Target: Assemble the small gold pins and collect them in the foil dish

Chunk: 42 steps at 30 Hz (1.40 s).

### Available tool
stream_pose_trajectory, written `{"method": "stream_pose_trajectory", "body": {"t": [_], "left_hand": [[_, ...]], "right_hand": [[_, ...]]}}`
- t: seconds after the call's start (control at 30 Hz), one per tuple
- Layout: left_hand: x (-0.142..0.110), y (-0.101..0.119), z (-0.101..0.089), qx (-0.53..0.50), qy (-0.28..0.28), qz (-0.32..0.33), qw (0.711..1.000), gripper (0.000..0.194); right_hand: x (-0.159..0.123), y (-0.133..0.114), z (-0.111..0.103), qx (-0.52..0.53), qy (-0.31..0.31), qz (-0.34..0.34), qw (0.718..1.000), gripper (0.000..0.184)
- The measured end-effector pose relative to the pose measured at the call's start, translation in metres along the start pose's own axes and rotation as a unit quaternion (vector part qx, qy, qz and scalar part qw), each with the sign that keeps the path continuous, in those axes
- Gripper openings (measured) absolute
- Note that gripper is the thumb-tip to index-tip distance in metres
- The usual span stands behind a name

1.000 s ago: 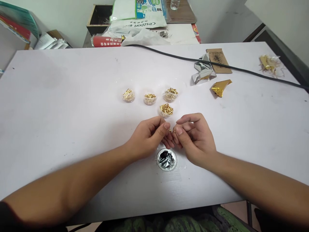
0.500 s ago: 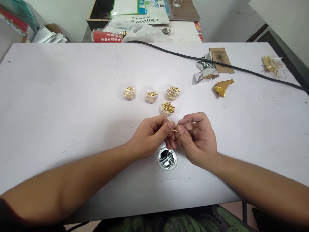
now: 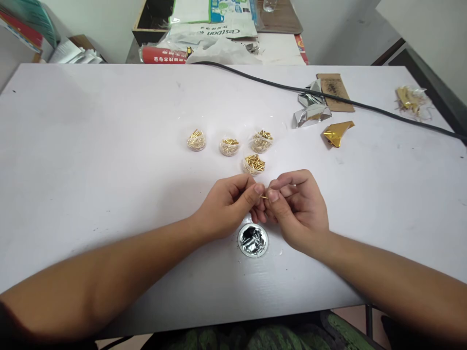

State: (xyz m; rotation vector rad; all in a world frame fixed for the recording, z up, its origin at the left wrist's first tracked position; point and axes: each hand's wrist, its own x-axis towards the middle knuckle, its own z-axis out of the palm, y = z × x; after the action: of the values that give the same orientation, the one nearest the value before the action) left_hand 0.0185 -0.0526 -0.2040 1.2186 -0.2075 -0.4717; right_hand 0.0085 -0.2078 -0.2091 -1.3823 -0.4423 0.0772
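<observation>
Between my fingertips runs a thin gold-coloured pin (image 3: 264,197), with only a short length showing. My left hand (image 3: 235,201) pinches its left end between thumb and fingers. On its other end, the thumb and forefinger of my right hand (image 3: 297,206) are closed. Just beyond my hands stands a small clear cup (image 3: 254,165) of gold pins. Farther back are three more such cups, at the left (image 3: 196,140), the middle (image 3: 229,147) and the right (image 3: 261,141). Below my hands lies a round dish (image 3: 253,240) with a dark, shiny, foil-like inside.
A black cable (image 3: 266,82) crosses the far right of the white table (image 3: 109,146). Near it lie silver foil (image 3: 312,115), gold foil (image 3: 338,133), brown card (image 3: 335,92) and a clear bag (image 3: 413,101) of gold pieces. Bags and a box (image 3: 149,35) sit beyond the table.
The hands keep nearly the same pose, still pinching the pin. Slightly more of the pin shows between the fingertips, and the whole view has shifted a little.
</observation>
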Motion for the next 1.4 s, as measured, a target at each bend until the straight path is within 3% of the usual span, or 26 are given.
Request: {"method": "stream_pose_trajectory", "body": {"t": [0.33, 0.57, 0.93, 1.4], "left_hand": [[-0.004, -0.006, 0.004, 0.137, 0.060, 0.058, 0.987, 0.040], [-0.004, -0.007, 0.002, 0.188, 0.057, 0.068, 0.978, 0.037], [-0.004, -0.006, -0.004, 0.262, 0.034, 0.110, 0.958, 0.029], [-0.001, -0.007, -0.008, 0.413, 0.032, 0.240, 0.878, 0.031]], "right_hand": [[0.001, -0.004, 0.004, -0.045, 0.026, 0.017, 0.998, 0.010], [0.001, -0.004, 0.002, -0.043, 0.018, 0.026, 0.999, 0.010], [0.005, -0.007, -0.002, -0.016, -0.014, 0.097, 0.995, 0.017], [0.010, -0.015, -0.012, -0.007, -0.059, 0.211, 0.976, 0.019]]}}
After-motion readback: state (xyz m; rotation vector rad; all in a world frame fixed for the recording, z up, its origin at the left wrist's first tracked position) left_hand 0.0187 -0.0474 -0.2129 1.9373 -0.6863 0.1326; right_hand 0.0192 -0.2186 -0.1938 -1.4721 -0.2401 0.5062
